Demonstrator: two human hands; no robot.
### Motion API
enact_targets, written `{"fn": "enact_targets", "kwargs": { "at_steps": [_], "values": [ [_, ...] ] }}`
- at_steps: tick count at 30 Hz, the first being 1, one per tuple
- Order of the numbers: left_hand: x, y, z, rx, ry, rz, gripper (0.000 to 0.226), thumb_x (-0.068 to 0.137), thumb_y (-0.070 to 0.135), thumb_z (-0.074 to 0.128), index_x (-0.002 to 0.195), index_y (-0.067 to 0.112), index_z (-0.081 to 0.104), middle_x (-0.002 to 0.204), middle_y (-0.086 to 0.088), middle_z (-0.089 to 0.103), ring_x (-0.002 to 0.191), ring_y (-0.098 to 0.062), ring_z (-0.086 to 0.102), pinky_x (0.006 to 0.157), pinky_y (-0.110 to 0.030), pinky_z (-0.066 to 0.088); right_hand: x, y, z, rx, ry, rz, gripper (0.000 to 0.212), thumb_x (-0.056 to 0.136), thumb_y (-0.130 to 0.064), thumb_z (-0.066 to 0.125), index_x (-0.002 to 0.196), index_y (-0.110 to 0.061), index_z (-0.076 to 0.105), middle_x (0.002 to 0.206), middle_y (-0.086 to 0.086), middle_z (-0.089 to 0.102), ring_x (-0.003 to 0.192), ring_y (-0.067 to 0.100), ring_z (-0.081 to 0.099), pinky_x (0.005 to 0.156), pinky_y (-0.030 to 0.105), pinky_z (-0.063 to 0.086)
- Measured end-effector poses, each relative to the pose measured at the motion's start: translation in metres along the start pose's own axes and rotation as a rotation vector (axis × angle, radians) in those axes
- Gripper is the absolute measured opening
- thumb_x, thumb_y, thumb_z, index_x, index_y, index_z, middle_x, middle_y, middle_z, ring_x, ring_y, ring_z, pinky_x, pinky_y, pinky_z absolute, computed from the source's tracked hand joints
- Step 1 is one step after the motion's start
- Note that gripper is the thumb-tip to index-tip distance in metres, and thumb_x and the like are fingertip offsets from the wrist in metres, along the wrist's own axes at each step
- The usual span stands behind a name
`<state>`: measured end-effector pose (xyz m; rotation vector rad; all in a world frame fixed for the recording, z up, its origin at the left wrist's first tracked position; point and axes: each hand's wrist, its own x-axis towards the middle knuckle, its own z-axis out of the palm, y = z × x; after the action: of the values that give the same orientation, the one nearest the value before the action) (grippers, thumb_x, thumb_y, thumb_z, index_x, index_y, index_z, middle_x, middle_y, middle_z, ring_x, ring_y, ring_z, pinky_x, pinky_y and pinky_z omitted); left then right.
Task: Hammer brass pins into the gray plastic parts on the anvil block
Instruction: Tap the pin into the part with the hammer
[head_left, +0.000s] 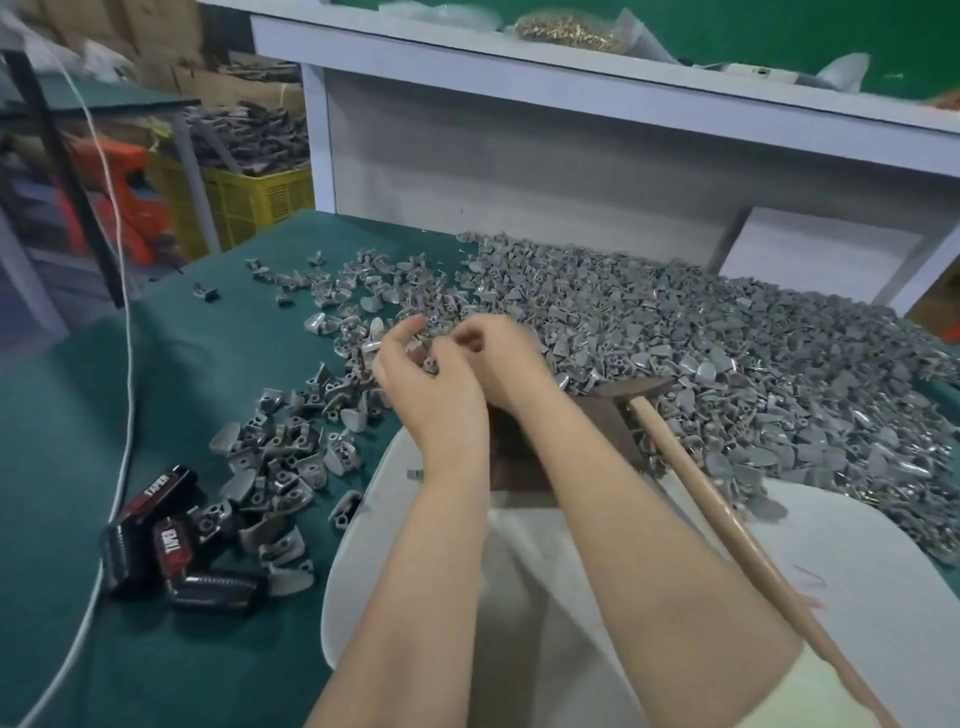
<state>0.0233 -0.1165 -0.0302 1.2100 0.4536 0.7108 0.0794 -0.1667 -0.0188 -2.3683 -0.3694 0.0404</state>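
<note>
My left hand (415, 379) holds a small gray plastic part (429, 364) in its curled fingers, above the table and just beyond the anvil block. My right hand (501, 353) is close beside it. Its thumb and forefinger pinch what looks like a tiny brass pin next to that part, though the pin is barely visible. The dark rusty anvil block (605, 415) lies under my forearms and is mostly hidden. A hammer (636, 388) rests with its head on the block, nobody holding it. Its wooden handle (727, 519) runs down to the lower right.
A big heap of gray parts (753, 364) covers the green table on the right, and a smaller heap (280, 457) lies left. Black boxes (156, 525) and a white cable (124, 364) are at the left. A bag of brass pins (566, 31) sits on the white shelf behind.
</note>
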Motion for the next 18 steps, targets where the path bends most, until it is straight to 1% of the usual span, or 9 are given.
{"fn": "enact_targets", "kwargs": {
  "at_steps": [2, 4, 5, 7, 11, 13, 15, 17, 18],
  "values": [
    [-0.002, -0.002, 0.002, 0.086, -0.141, 0.037, 0.021, 0.094, 0.011, 0.05, 0.107, 0.027, 0.055, 0.116, 0.004, 0.056, 0.099, -0.005, 0.053, 0.083, -0.012, 0.041, -0.01, 0.013, -0.021, 0.178, 0.161, -0.016, 0.013, 0.092, -0.015, 0.056, 0.1, -0.011, 0.065, 0.094, 0.003, 0.062, 0.083, 0.013, 0.052, 0.082, 0.026, 0.044],
    [-0.007, -0.002, 0.006, 0.195, -0.323, 0.095, 0.019, 0.096, 0.018, 0.051, 0.112, 0.022, 0.059, 0.105, 0.009, 0.059, 0.094, -0.002, 0.054, 0.079, -0.008, 0.039, -0.028, 0.027, -0.041, 0.266, 0.245, -0.024, 0.008, 0.091, -0.016, 0.059, 0.096, -0.015, 0.065, 0.088, 0.0, 0.063, 0.08, 0.014, 0.056, 0.079, 0.026, 0.046],
    [-0.01, -0.002, 0.008, 0.239, -0.404, 0.123, 0.021, 0.096, 0.021, 0.05, 0.114, 0.02, 0.061, 0.102, 0.011, 0.06, 0.092, -0.002, 0.055, 0.077, -0.007, 0.039, -0.036, 0.032, -0.046, 0.285, 0.259, -0.028, 0.005, 0.09, -0.016, 0.06, 0.092, -0.017, 0.064, 0.087, 0.0, 0.064, 0.079, 0.013, 0.058, 0.077, 0.026, 0.047],
    [-0.018, -0.001, 0.011, 0.267, -0.522, 0.148, 0.022, 0.096, 0.024, 0.051, 0.114, 0.018, 0.062, 0.1, 0.009, 0.062, 0.093, -0.006, 0.058, 0.082, -0.015, 0.043, -0.053, 0.042, -0.053, 0.325, 0.272, -0.024, 0.003, 0.089, -0.016, 0.062, 0.09, -0.019, 0.064, 0.086, 0.002, 0.067, 0.076, 0.011, 0.059, 0.075, 0.025, 0.049],
    [-0.027, 0.001, 0.013, 0.317, -0.654, 0.182, 0.02, 0.092, 0.021, 0.06, 0.11, 0.014, 0.065, 0.105, 0.002, 0.067, 0.098, -0.011, 0.062, 0.089, -0.022, 0.048, -0.078, 0.056, -0.06, 0.356, 0.279, -0.013, 0.013, 0.09, -0.015, 0.061, 0.101, -0.016, 0.068, 0.099, 0.004, 0.07, 0.081, 0.006, 0.061, 0.079, 0.022, 0.05],
    [-0.028, 0.0, 0.013, 0.317, -0.674, 0.14, 0.02, 0.09, 0.018, 0.063, 0.109, 0.014, 0.066, 0.106, -0.002, 0.068, 0.101, -0.013, 0.062, 0.092, -0.027, 0.049, -0.082, 0.056, -0.063, 0.387, 0.235, -0.015, 0.018, 0.092, -0.01, 0.055, 0.105, -0.012, 0.067, 0.103, 0.007, 0.069, 0.084, 0.008, 0.061, 0.081, 0.023, 0.05],
    [-0.028, 0.002, 0.013, 0.251, -0.644, 0.088, 0.012, 0.089, 0.013, 0.064, 0.1, 0.017, 0.066, 0.1, -0.004, 0.069, 0.099, -0.017, 0.064, 0.091, -0.03, 0.05, -0.081, 0.053, -0.065, 0.457, 0.223, -0.001, 0.021, 0.093, -0.006, 0.052, 0.111, -0.009, 0.063, 0.1, 0.011, 0.069, 0.083, 0.012, 0.062, 0.081, 0.028, 0.051],
    [-0.025, 0.004, 0.011, 0.18, -0.527, 0.091, 0.013, 0.089, 0.009, 0.063, 0.091, 0.021, 0.064, 0.092, 0.002, 0.07, 0.092, -0.011, 0.065, 0.084, -0.02, 0.05, -0.075, 0.047, -0.065, 0.516, 0.275, 0.035, 0.023, 0.092, -0.006, 0.052, 0.114, -0.008, 0.058, 0.091, 0.007, 0.069, 0.078, 0.015, 0.065, 0.08, 0.033, 0.054],
    [-0.023, 0.006, 0.009, 0.135, -0.45, 0.096, 0.014, 0.089, 0.008, 0.062, 0.09, 0.021, 0.064, 0.089, 0.005, 0.069, 0.087, -0.008, 0.065, 0.079, -0.014, 0.049, -0.071, 0.044, -0.062, 0.477, 0.308, 0.046, 0.02, 0.091, -0.006, 0.052, 0.11, -0.011, 0.059, 0.086, 0.003, 0.071, 0.076, 0.013, 0.067, 0.079, 0.033, 0.055]
  ]
}}
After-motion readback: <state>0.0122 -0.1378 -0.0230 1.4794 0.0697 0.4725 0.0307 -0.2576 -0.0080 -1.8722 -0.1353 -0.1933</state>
